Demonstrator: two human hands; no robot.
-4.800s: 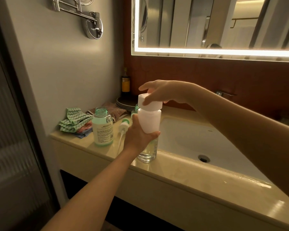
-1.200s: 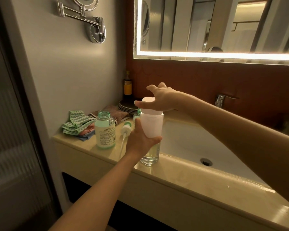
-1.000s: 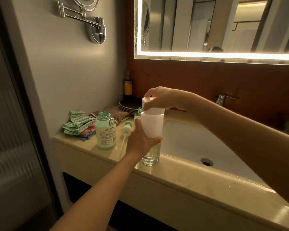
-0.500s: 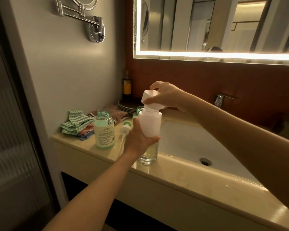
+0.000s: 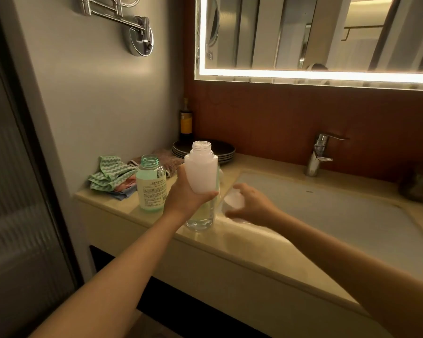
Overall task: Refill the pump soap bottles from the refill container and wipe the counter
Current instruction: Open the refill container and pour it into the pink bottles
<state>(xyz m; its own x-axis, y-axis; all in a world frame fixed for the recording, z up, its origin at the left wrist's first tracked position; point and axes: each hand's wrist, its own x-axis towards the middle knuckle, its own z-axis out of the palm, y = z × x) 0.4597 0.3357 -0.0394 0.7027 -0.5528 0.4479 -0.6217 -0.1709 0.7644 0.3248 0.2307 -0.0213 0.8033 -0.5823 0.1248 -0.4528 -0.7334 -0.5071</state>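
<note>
My left hand (image 5: 183, 196) grips the white refill container (image 5: 202, 169) upright, its threaded mouth uncovered. Right under it a clear pump bottle (image 5: 200, 219) with pale liquid stands on the beige counter (image 5: 242, 242) near the front edge. My right hand (image 5: 252, 203), blurred, holds the container's white cap (image 5: 233, 200) low over the counter, just right of the clear bottle. A green pump bottle (image 5: 151, 189) with a label stands uncapped to the left. My left hand hides the gap between the two bottles.
Folded cloths (image 5: 110, 175), green zigzag on top, lie at the counter's left end. Behind them are a stack of dark plates (image 5: 226, 152) and a dark bottle (image 5: 186, 123). The white sink (image 5: 327, 215) and chrome faucet (image 5: 318, 154) fill the right.
My right hand twisted the white cap off the refill container and carried it down to the counter on the right. The container's mouth is now uncovered. My left hand kept its grip.
</note>
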